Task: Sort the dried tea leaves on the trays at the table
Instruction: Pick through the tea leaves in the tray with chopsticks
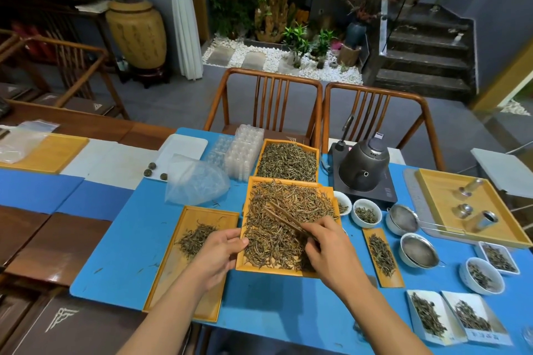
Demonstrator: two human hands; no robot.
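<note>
The dried tea leaves point(284, 228) lie in a thick, tangled heap across the middle tray point(288, 269), right in front of me on the blue mat point(124, 239). They are thin, curled slivers, brown with golden and dark strands mixed through, dry and wiry, and they cover nearly the whole tray floor. The tray is a shallow rectangle of pale yellow wood with a low raised rim.

My right hand point(331, 251) pinches a pair of slim brown wooden tongs point(284, 217); my thumb and fingers curl round their near end, and the long tips reach up and left over the heap, down among the leaves. My left hand point(217, 256) grips the tray's left rim, thumb on the edge, fingers curled underneath.

Just left, touching or nearly touching the middle tray, is a longer left tray point(170, 277) of the same wood, holding only a small loose pile of darker leaves point(194, 238) near its far end. Behind the middle tray sits a far tray point(288, 163) filled level with greener, greyer leaves, its near edge overlapped by the middle tray's far rim.

To the right stand white ceramic cups point(366, 213) with a little leaf in each, round metal mesh strainers point(418, 251), and a narrow wooden scoop point(382, 258) with leaves along it. A dark, rounded kettle point(363, 167) sits on a flat black base beyond them. A crumpled clear plastic bag point(194, 179) lies to the left of the far tray.
</note>
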